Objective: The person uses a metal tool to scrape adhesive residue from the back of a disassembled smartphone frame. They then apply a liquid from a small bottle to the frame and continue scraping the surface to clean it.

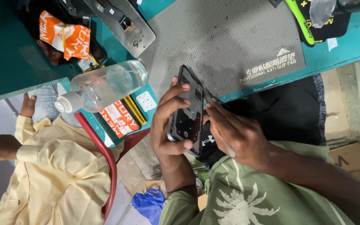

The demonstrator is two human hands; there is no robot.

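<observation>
Left hand [167, 125] wraps an opened black phone [187, 110], inner side facing the camera: thumb tip pressed on the lower edge, index and other fingers curled over the upper left edge. Wrist bent, forearm running down toward the green palm-print shirt [238, 200]. Phone is held tilted in the air, just off the near edge of the grey anti-slip mat [230, 41], above the lap.

Right hand [234, 131] is closed in a pinch on a thin metal tool [213, 110]. Fingers stacked along the shaft, tip touching the phone's right edge near the upper half. Tool's pale back end pokes out under the palm. Right forearm comes in from the lower right, across the shirt.

The two hands touch around the phone's right side.

Outward: mat lies on a teal bench [355, 37]. A clear plastic bottle [105, 85] with a white cap lies on its side at the bench's left end, well apart from the phone. Beside it sits a red-and-white printed box [117, 118] and a small white blister card [146, 101]. Orange packet [65, 37] lies in a dark tray at the upper left. Grey metal plate [126, 25] rests at the mat's top-left corner.

Another person in a pale yellow shirt [59, 166] sits on a red chair [105, 158] at the left, hands away from the work. Blue plastic bag [148, 204] is on the floor below.
</observation>
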